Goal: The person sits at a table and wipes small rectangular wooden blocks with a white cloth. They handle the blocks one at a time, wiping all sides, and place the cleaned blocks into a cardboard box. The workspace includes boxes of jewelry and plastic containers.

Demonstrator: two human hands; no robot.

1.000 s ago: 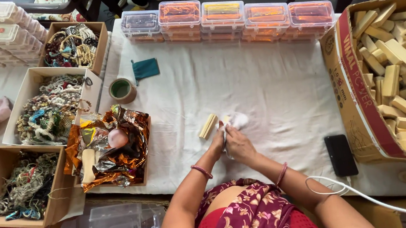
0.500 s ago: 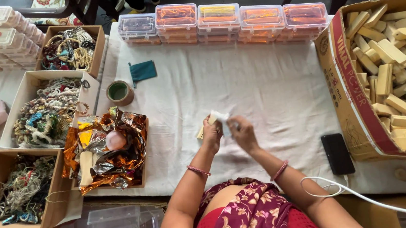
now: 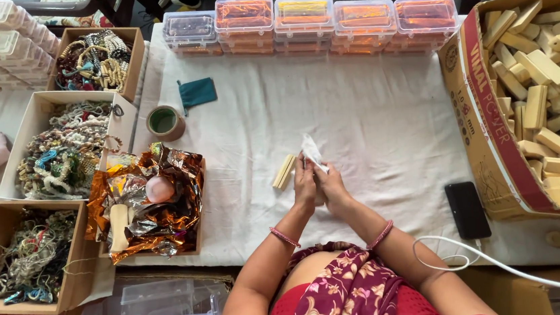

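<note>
1. Both hands meet over the white cloth (image 3: pixel 371 122) just in front of the person. The left hand (image 3: pixel 305 186) and the right hand (image 3: pixel 331 188) are pressed close together, fingers pinched on a small white wrapper (image 3: pixel 310 151) that sticks up above the fingertips.
2. Whether anything sits inside the wrapper I can't tell; the fingers cover its lower part.
3. Just left of the left hand, a pale wooden stick (image 3: pixel 284 171) lies on the cloth, close to the fingers but not held.
4. Further left, a crumpled orange-gold foil sheet (image 3: pixel 163 215) fills an open box, with a pink ball (image 3: pixel 160 188) and a small wooden piece (image 3: pixel 119 225) resting on it.
5. Beyond that, up and left of the hands, a roll of tape (image 3: pixel 165 123) stands beside a small green pouch (image 3: pixel 197 92).
6. At the far left, three cardboard boxes of tangled beads and threads (image 3: pixel 57 157) sit in a column.
7. Straight ahead of the hands, along the far edge of the cloth, runs a row of clear plastic boxes (image 3: pixel 309 23) with orange contents.
8. To the right of the right hand, a black phone (image 3: pixel 467 209) lies flat, and past it a big carton of wooden blocks (image 3: pixel 545 100) stands open.
9. A white cable (image 3: pixel 506 267) curls near the right forearm.
</note>
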